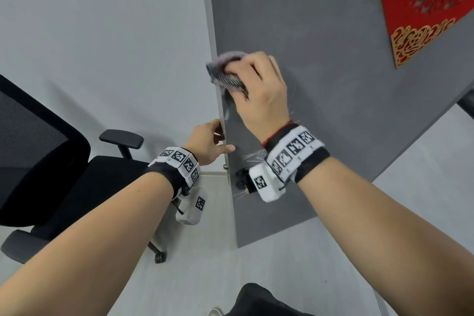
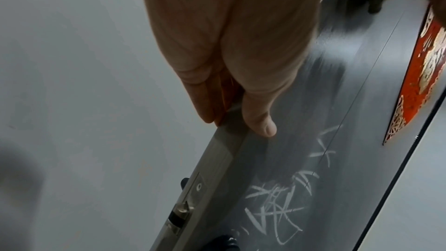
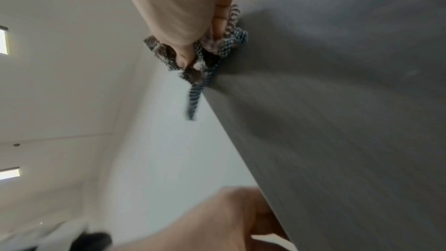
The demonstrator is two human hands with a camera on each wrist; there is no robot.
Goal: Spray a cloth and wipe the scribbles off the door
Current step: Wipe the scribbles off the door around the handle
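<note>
Door [image 1: 320, 64]: upright, free edge toward viewer. Right hand [image 1: 259, 92]: grip clamped on bunched checked cloth [image 1: 225, 72], pressed against door face. Left hand [image 1: 207, 143]: grip pinching door edge.

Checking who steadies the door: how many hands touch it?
2: the left hand grips the grey door edge; the right hand presses the checked cloth against its face.

Black office chair [image 1: 46, 151] (mesh back), red-and-gold paper decoration [image 1: 425, 0], pale grey wall [image 1: 102, 33]
</note>
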